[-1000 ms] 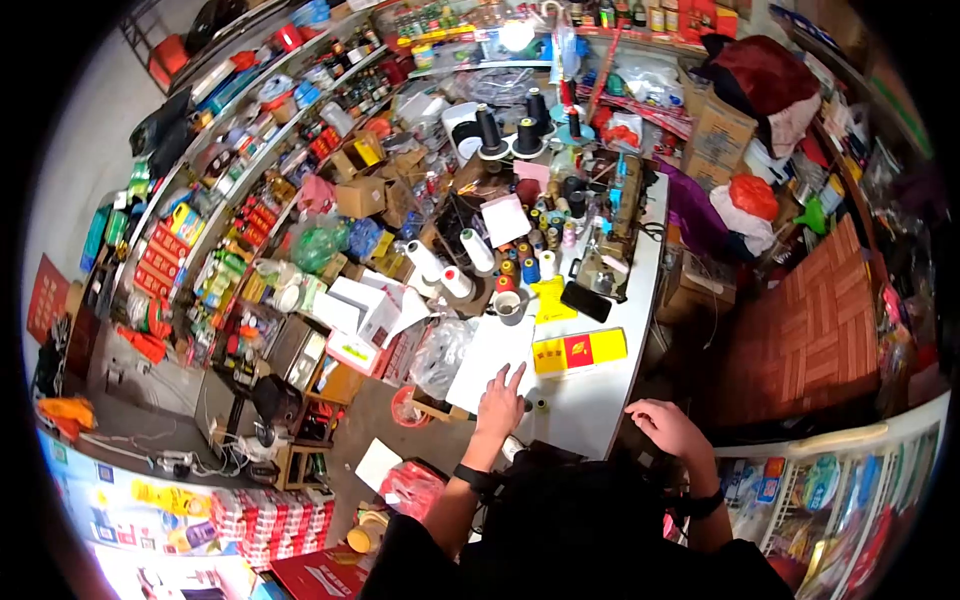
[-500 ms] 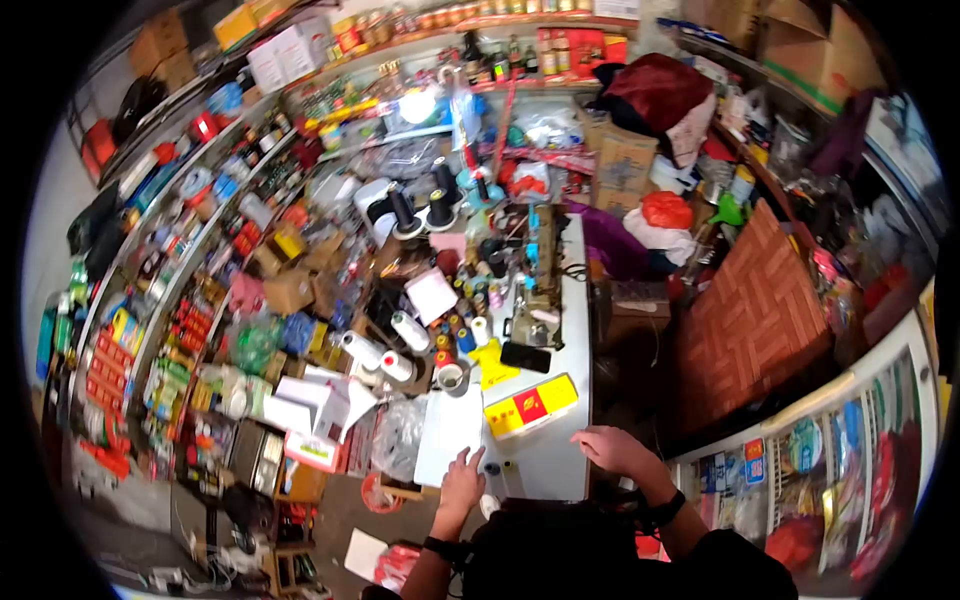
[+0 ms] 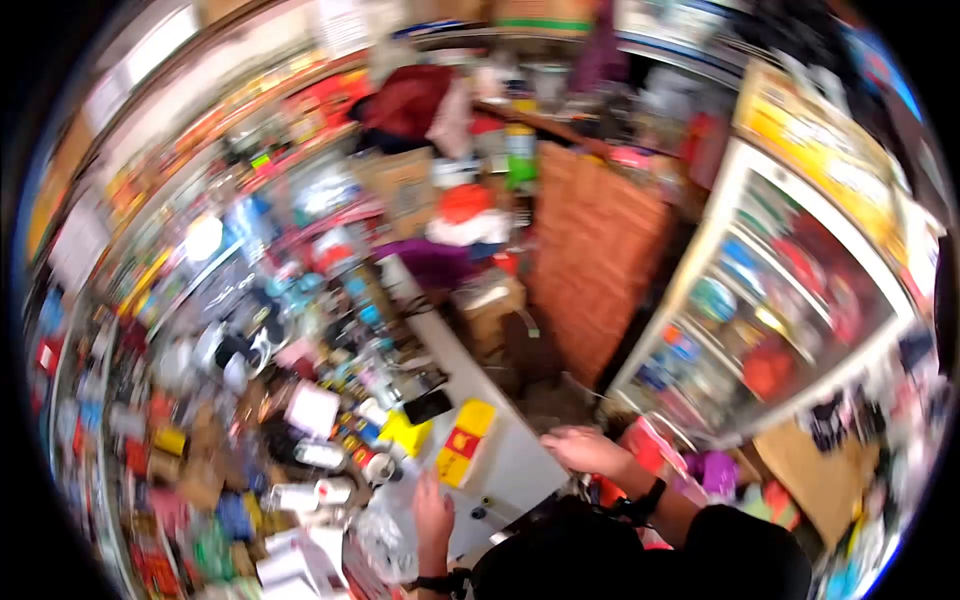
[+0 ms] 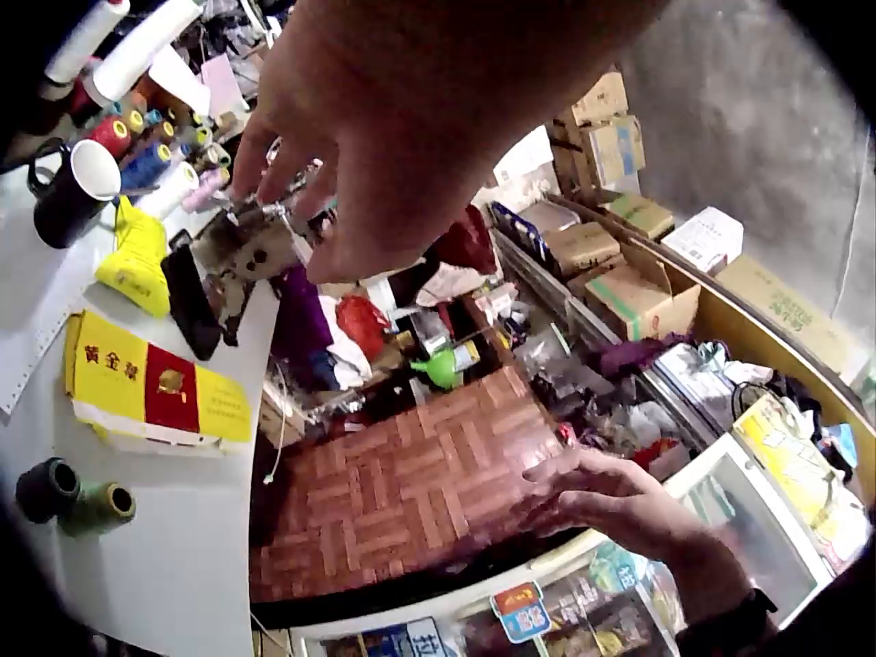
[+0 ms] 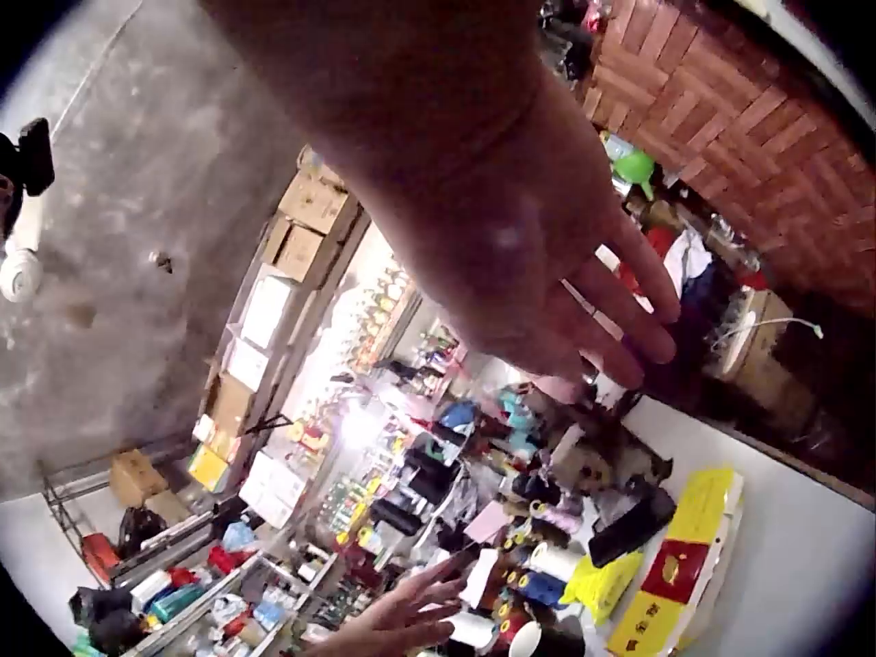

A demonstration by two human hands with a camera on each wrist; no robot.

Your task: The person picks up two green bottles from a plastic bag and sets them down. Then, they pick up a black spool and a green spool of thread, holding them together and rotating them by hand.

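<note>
My left hand [image 3: 433, 510] is over the near left part of the white table [image 3: 520, 462], fingers extended and holding nothing; in the left wrist view this hand [image 4: 377, 137] looms large and loosely bent. Beyond the table's right edge hovers my right hand [image 3: 588, 450], empty, its fingers spread in the right wrist view [image 5: 548, 274]. Between the hands lies a yellow and red box [image 3: 466, 442], with a yellow bag [image 4: 134, 264] and a black phone [image 4: 190, 296] behind it. Two small thread spools [image 4: 101, 507] stand near the table's front. A dark mug [image 4: 74, 192] stands beyond the box.
Thread cones [image 3: 322, 455] and a sewing machine crowd the table's far side. Right of the table stand a reddish wood-patterned panel [image 3: 595, 255] and a glass-door cabinet [image 3: 770, 290]. Packed shelves line the left and back. The head view is blurred.
The head view has swung to the right, bringing the whole glass-door cabinet into sight. Both hands remain empty, and the yellow and red box still lies on the table.
</note>
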